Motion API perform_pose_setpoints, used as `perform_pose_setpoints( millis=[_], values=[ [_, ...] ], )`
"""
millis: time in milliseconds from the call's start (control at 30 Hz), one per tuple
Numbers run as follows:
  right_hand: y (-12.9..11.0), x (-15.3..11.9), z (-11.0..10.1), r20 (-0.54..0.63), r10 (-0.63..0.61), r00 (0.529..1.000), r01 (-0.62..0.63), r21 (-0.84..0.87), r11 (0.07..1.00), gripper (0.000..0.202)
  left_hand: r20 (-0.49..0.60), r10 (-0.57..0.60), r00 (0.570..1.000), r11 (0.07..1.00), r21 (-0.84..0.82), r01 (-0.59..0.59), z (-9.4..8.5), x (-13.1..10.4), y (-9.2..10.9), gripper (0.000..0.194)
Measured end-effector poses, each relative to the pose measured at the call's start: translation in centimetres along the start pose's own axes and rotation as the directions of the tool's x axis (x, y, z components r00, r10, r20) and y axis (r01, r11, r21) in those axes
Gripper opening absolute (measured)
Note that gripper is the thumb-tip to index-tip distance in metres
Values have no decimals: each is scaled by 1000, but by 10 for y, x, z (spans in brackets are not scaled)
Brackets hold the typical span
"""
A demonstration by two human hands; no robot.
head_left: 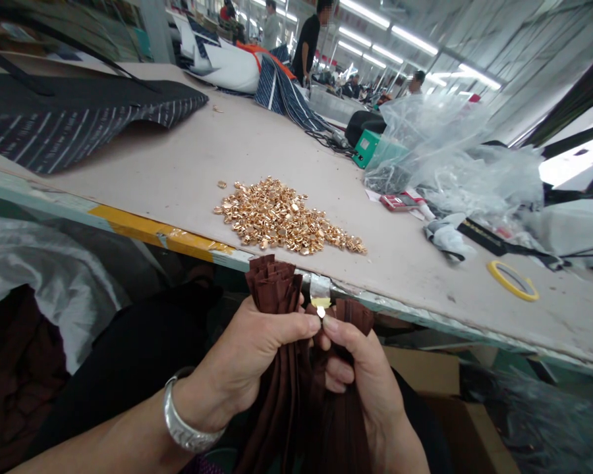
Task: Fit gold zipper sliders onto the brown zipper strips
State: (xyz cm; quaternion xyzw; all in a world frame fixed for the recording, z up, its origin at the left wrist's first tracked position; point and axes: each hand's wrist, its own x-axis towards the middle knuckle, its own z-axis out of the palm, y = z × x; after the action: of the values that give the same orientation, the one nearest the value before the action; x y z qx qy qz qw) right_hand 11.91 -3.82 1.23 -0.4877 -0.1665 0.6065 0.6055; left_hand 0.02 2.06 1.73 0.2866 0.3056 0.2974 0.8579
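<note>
My left hand (250, 349) is closed round a thick bundle of brown zipper tapes (274, 286), whose cut ends stand up above the fist. My right hand (368, 368) grips more brown zipper tapes (356, 317), with its fingers curled round them. Between the two thumb tips, which nearly meet, a small shiny metal piece (321, 311) shows; it looks like a zipper slider. Just beyond the hands, a heap of small gold-coloured metal zipper sliders (281, 217) lies near the table's front edge. The lower lengths of the tapes hang down between my forearms.
The beige table (168, 164) has a front edge partly covered in yellow tape (153, 234). Striped dark fabric (93, 131) lies at left. On the right are a tape roll (512, 281), plastic bags (439, 145) and a green box (366, 149). A person (310, 43) stands behind.
</note>
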Motion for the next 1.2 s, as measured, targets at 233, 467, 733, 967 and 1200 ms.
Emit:
perform_pose_setpoints(
  millis=[233,467,733,967,1200],
  values=[
    [-1,4,0,-34,-68,997,66,-53,996,27,-66,159,985,981,125,-150,0,2,-3,11],
    [-4,4,-8,-15,-215,977,202,-288,936,30,-75,246,966,961,150,-233,-4,2,-4,14],
    [-21,3,-6,20,-350,936,288,-616,734,28,-83,227,970,974,39,-224,-3,-1,-7,9],
    [-8,4,-14,-22,-208,978,177,-442,879,33,-103,201,974,979,2,-202,-2,0,-9,10],
    [-3,1,-16,2,-145,989,139,-288,947,32,-111,144,983,989,-11,-146,-3,-2,-5,15]
  ],
)
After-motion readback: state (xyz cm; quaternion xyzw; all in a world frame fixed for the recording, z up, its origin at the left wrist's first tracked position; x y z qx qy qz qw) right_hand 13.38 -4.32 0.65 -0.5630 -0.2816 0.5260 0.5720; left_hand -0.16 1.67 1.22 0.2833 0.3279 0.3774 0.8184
